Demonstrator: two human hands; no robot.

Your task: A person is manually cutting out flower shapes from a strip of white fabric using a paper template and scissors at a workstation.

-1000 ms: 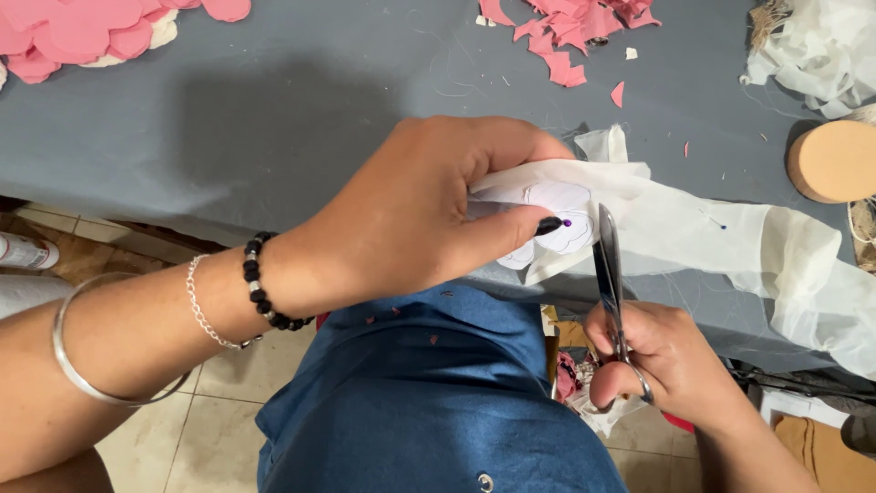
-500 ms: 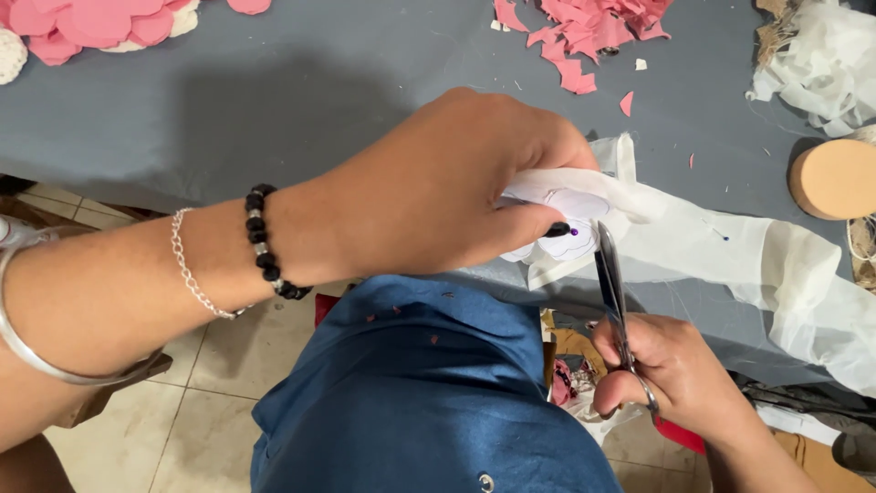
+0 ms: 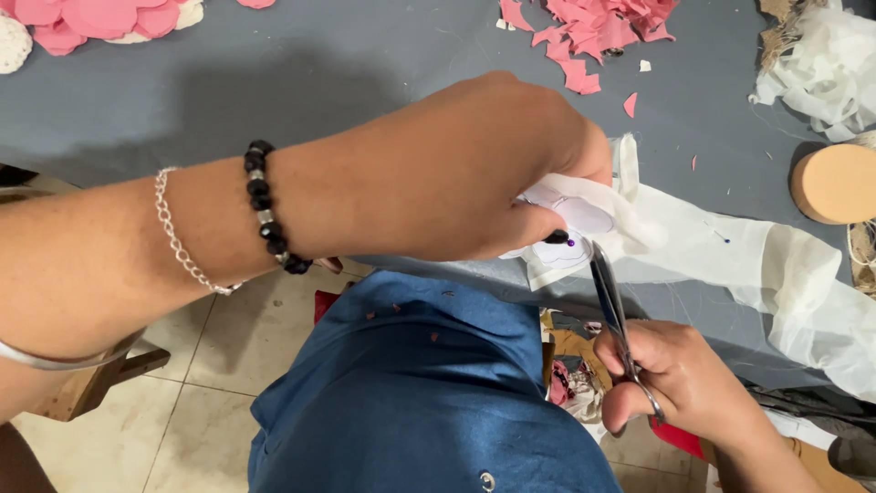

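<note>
My left hand [image 3: 474, 169] pinches a small piece of white fabric [image 3: 575, 212] with a drawn outline, held at the near edge of the grey table [image 3: 301, 82]. A long strip of the same white fabric [image 3: 776, 274] trails off to the right. My right hand [image 3: 680, 379] grips metal scissors [image 3: 610, 301] by the handles, blades pointing up into the fabric just below my left thumb. A beaded black bracelet and a chain sit on my left wrist.
Pink cut shapes [image 3: 100, 18] lie at the far left, pink scraps [image 3: 593, 27] at the top centre. Crumpled white fabric [image 3: 821, 64] and a round cork-coloured disc [image 3: 835, 183] are at the right. Blue denim [image 3: 420, 402] covers my lap.
My left hand and forearm have moved closer and higher in view, still pinching the fabric. The scissors stay at the fabric's lower edge, shifted slightly.
</note>
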